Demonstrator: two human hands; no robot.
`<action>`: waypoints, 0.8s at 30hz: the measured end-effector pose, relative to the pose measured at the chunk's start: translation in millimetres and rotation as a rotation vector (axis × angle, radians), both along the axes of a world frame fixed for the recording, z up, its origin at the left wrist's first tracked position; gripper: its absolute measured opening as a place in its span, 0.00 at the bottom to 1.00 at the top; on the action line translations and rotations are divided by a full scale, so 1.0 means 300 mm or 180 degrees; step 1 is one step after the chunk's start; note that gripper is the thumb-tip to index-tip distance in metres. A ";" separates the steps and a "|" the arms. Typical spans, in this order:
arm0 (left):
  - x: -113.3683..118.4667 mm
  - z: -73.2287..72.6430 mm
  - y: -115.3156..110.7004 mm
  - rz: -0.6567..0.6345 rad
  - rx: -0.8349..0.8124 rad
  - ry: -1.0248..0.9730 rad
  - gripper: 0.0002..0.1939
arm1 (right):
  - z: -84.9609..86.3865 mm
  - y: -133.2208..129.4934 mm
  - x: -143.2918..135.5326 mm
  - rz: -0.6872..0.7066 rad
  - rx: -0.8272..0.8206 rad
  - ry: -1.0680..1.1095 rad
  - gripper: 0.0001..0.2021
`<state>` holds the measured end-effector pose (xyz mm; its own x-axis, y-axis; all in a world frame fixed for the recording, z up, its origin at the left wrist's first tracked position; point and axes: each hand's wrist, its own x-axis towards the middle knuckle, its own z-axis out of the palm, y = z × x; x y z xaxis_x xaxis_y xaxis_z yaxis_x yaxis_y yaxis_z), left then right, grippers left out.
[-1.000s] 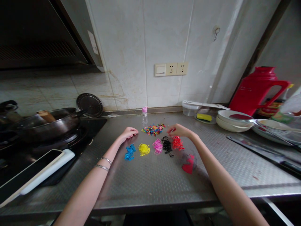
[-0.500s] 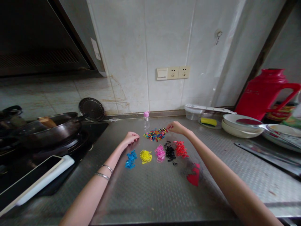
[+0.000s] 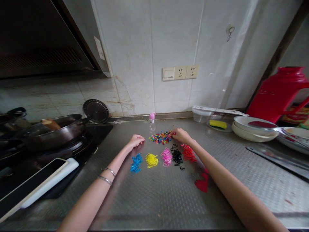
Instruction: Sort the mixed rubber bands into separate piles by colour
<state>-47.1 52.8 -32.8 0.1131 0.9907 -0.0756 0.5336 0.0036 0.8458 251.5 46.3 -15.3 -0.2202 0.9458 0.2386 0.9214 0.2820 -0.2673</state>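
Small coloured plastic pieces, shaped like safety-pin stitch markers, lie in piles on the metal counter. At the right edge of the mixed-colour pile (image 3: 160, 137), my right hand (image 3: 181, 135) reaches down with its fingers pinched. Its fingertips touch the pile, and what they grip is too small to make out. My left hand (image 3: 135, 141) rests on the counter left of that pile, fingers curled together, apart from the pieces. Nearer me lie a blue pile (image 3: 136, 162), a yellow pile (image 3: 151, 160), a pink pile (image 3: 166, 157), a black pile (image 3: 177, 156) and a red pile (image 3: 189, 153).
Behind the mixed pile stands a small clear bottle with a pink cap (image 3: 152, 118). A red heart-shaped piece (image 3: 202, 183) lies by my right forearm. Left are a pan (image 3: 55, 133) and a phone on a white stand (image 3: 48, 183); right are bowls (image 3: 253, 132) and a knife (image 3: 277, 161).
My right hand has moved closer in to the mixed pile, and its fingers now point down. My left hand stays where it was. The view has shifted slightly.
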 end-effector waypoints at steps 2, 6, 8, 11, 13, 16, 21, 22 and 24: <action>0.001 0.002 -0.004 0.0008 0.0016 0.0024 0.10 | -0.004 0.001 -0.001 0.0042 0.0018 0.0022 0.13; 0.002 0.003 -0.007 -0.0027 0.0036 0.0041 0.11 | -0.009 0.003 0.002 0.0102 -0.0012 0.0061 0.12; -0.001 0.003 -0.005 -0.0061 0.0029 0.0040 0.11 | -0.012 0.002 0.004 0.0155 -0.0005 0.0064 0.12; -0.008 0.007 -0.001 -0.0126 -0.0027 0.0065 0.10 | -0.019 0.000 0.005 0.0238 0.0075 0.0099 0.10; -0.011 0.018 -0.002 -0.0226 -0.0094 0.0080 0.10 | -0.025 -0.002 0.006 0.0235 0.0143 0.0121 0.10; -0.003 0.054 -0.009 -0.0394 -0.0178 0.0053 0.10 | -0.034 -0.003 0.010 0.0215 0.0241 0.0137 0.10; 0.052 0.158 -0.010 -0.0495 0.0072 -0.0207 0.10 | -0.029 0.010 0.020 0.0312 0.0271 0.0322 0.09; 0.067 0.181 -0.006 -0.0529 0.0152 -0.0250 0.10 | -0.024 0.015 0.022 0.0315 0.0255 0.0389 0.09; 0.097 0.222 0.004 -0.0609 0.0294 -0.0344 0.10 | -0.012 0.027 0.027 0.0336 0.0233 0.0552 0.10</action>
<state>-17.9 54.0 33.7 0.3020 0.9526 0.0373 0.4235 -0.1691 0.8900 259.6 54.4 -18.9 -0.2668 0.8984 0.3488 0.8277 0.3990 -0.3945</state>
